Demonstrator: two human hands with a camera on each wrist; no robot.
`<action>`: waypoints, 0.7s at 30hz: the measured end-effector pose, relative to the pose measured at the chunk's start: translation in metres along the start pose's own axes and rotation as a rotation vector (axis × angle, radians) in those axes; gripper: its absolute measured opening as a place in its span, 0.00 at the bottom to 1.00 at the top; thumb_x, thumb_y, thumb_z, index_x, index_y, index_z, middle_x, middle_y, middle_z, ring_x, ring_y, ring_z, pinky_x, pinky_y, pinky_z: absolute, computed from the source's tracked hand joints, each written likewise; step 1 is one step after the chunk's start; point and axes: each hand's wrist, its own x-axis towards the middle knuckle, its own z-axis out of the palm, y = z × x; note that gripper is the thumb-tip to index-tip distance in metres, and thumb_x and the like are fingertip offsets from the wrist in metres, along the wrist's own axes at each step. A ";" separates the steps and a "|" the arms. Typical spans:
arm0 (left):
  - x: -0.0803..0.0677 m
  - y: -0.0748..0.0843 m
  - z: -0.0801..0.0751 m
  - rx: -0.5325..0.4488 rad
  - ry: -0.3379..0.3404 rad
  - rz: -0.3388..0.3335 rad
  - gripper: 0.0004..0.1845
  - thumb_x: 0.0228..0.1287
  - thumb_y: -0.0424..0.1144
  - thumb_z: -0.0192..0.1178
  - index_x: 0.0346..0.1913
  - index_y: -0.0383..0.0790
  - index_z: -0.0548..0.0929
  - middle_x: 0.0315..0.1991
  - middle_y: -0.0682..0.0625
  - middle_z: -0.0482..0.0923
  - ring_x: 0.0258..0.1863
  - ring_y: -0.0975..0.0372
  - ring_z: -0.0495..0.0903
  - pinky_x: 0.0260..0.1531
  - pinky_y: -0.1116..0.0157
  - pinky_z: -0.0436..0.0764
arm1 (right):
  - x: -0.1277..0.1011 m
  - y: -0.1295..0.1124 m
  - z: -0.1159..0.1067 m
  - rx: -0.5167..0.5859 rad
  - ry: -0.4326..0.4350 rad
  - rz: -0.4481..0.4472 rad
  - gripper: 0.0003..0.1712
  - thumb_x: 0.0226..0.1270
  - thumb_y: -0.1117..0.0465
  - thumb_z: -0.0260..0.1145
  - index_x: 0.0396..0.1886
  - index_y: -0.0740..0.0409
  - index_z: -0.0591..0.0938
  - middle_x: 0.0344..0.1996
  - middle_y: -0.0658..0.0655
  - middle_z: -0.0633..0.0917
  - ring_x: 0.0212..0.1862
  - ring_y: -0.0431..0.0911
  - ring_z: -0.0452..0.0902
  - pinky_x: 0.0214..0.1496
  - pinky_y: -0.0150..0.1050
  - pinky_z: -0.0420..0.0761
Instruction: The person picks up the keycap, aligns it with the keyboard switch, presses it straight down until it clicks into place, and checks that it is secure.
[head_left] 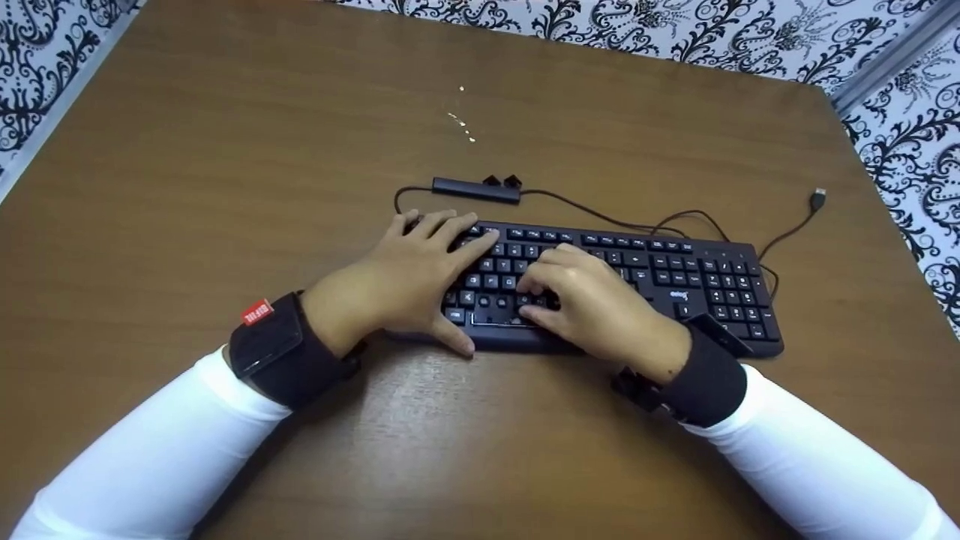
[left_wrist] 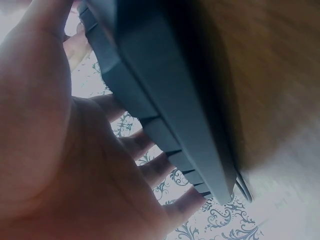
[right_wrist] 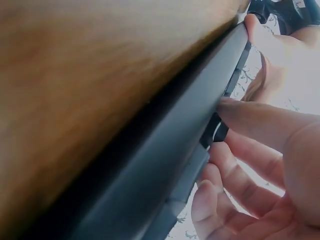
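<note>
Spanning view: brown wooden table (head_left: pixel 225 187); black-and-white patterned wall (head_left: pixel 750 30) behind.

Head view bright, sharp, glare specks on table (head_left: pixel 225 150), wrist views blurred, dim, backlit.

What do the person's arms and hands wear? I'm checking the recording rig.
Both arms are in long white sleeves, the left sleeve and the right sleeve. Each wrist carries a black band: the left wrist band has a small red tag with white lettering, while the right wrist band shows a black mount. The left hand and right hand are bare.
</note>
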 end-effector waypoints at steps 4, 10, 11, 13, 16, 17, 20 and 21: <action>0.000 0.000 0.002 0.001 0.008 0.000 0.70 0.37 0.81 0.64 0.81 0.51 0.47 0.81 0.41 0.46 0.79 0.46 0.48 0.75 0.37 0.49 | 0.001 -0.001 0.001 0.000 -0.018 0.009 0.09 0.59 0.60 0.75 0.38 0.58 0.86 0.35 0.53 0.85 0.43 0.48 0.78 0.50 0.43 0.82; 0.001 0.001 0.004 -0.001 0.003 0.001 0.71 0.36 0.81 0.64 0.81 0.51 0.47 0.81 0.41 0.46 0.79 0.46 0.49 0.75 0.37 0.49 | 0.002 -0.001 -0.004 0.002 -0.064 -0.001 0.08 0.59 0.59 0.75 0.36 0.57 0.87 0.36 0.54 0.86 0.43 0.49 0.79 0.49 0.44 0.82; 0.001 0.001 0.004 -0.002 0.001 0.001 0.71 0.36 0.81 0.64 0.81 0.51 0.47 0.81 0.41 0.46 0.79 0.45 0.49 0.75 0.37 0.49 | 0.002 -0.001 -0.004 0.006 -0.069 -0.005 0.08 0.59 0.59 0.75 0.37 0.57 0.88 0.37 0.54 0.86 0.43 0.49 0.80 0.50 0.45 0.83; 0.001 0.001 0.004 -0.001 -0.001 0.003 0.71 0.37 0.81 0.64 0.81 0.51 0.47 0.81 0.41 0.46 0.79 0.45 0.49 0.75 0.37 0.49 | 0.002 0.000 -0.006 0.018 -0.069 -0.012 0.08 0.60 0.59 0.75 0.37 0.57 0.89 0.37 0.54 0.87 0.43 0.49 0.81 0.51 0.45 0.83; 0.002 0.002 0.002 0.006 0.007 0.005 0.71 0.36 0.81 0.64 0.81 0.51 0.47 0.81 0.41 0.46 0.79 0.46 0.49 0.75 0.38 0.49 | 0.001 0.000 -0.008 0.023 -0.050 -0.026 0.08 0.61 0.60 0.74 0.38 0.58 0.89 0.36 0.54 0.88 0.42 0.49 0.83 0.50 0.45 0.83; 0.002 0.001 0.002 0.009 0.010 0.005 0.71 0.36 0.81 0.64 0.81 0.51 0.47 0.81 0.41 0.46 0.79 0.46 0.49 0.75 0.38 0.49 | 0.001 0.000 -0.008 0.019 -0.042 -0.029 0.08 0.61 0.60 0.74 0.38 0.58 0.90 0.36 0.54 0.88 0.42 0.49 0.83 0.50 0.45 0.83; 0.001 0.000 0.001 0.012 0.008 -0.001 0.71 0.37 0.81 0.64 0.81 0.51 0.47 0.81 0.42 0.46 0.79 0.47 0.48 0.75 0.38 0.49 | 0.002 -0.001 -0.007 -0.001 -0.035 -0.035 0.08 0.61 0.60 0.74 0.38 0.58 0.90 0.35 0.54 0.87 0.40 0.48 0.81 0.47 0.44 0.83; 0.000 0.000 0.001 0.013 0.004 -0.003 0.71 0.37 0.81 0.64 0.81 0.51 0.47 0.81 0.42 0.46 0.79 0.47 0.48 0.75 0.38 0.49 | 0.003 -0.001 -0.007 -0.009 -0.036 -0.033 0.08 0.61 0.60 0.74 0.38 0.58 0.90 0.34 0.54 0.86 0.40 0.48 0.80 0.47 0.43 0.83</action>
